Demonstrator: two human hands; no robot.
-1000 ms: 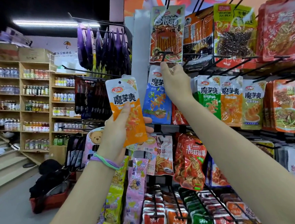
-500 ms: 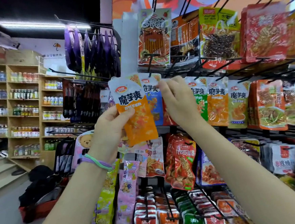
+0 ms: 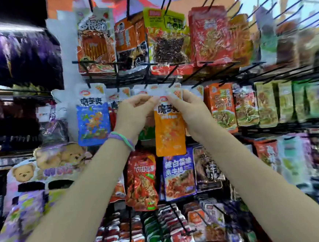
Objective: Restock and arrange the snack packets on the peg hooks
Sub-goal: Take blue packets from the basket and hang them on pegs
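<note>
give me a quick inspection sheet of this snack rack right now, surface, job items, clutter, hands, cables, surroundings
surface: black wire peg rack, several rows of hooks, most loaded; view blurred at the edges.
job's things: orange snack packet held up at the middle row, hanging upright; whether its hole is on a hook cannot be told. blue packet hangs to its left.
clutter: bear-print packs lower left; red prawn packet below.
grippers: left hand and right hand both pinch the orange packet's top edge with their fingers; wristbands on the left wrist.
cables: nothing seen.
surroundings: purple packets on a neighbouring rack, upper left.
</note>
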